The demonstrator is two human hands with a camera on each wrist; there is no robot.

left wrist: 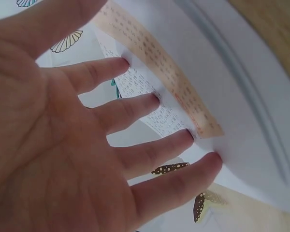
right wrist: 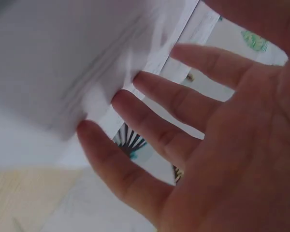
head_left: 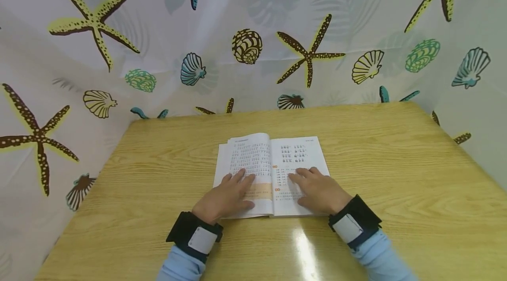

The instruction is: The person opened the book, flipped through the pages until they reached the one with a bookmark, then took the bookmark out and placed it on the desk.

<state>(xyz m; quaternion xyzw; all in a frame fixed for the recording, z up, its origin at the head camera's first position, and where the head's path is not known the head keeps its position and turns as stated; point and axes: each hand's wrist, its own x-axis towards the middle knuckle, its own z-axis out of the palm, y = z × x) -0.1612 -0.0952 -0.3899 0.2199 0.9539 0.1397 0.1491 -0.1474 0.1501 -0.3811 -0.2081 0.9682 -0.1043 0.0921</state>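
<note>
An open book (head_left: 291, 153) lies on the table with printed text on both pages and a shaded band low on the left page. My left hand (head_left: 226, 196) rests on the lower left page, its fingers spread. On the right page, my right hand (head_left: 318, 190) lies with fingers spread toward the spine. In the left wrist view, the fingertips of the left hand (left wrist: 101, 130) touch the page (left wrist: 159, 58) beside the orange band. The right wrist view has the right hand (right wrist: 203, 130) with straight fingers, tips at the white page (right wrist: 53, 72).
The wooden table (head_left: 166, 162) extends around the book on all sides. Behind it and at both sides hangs a pale cloth (head_left: 222, 30) printed with starfish and shells. Each wrist wears a black strap (head_left: 194, 237) over a light blue sleeve (head_left: 182, 265).
</note>
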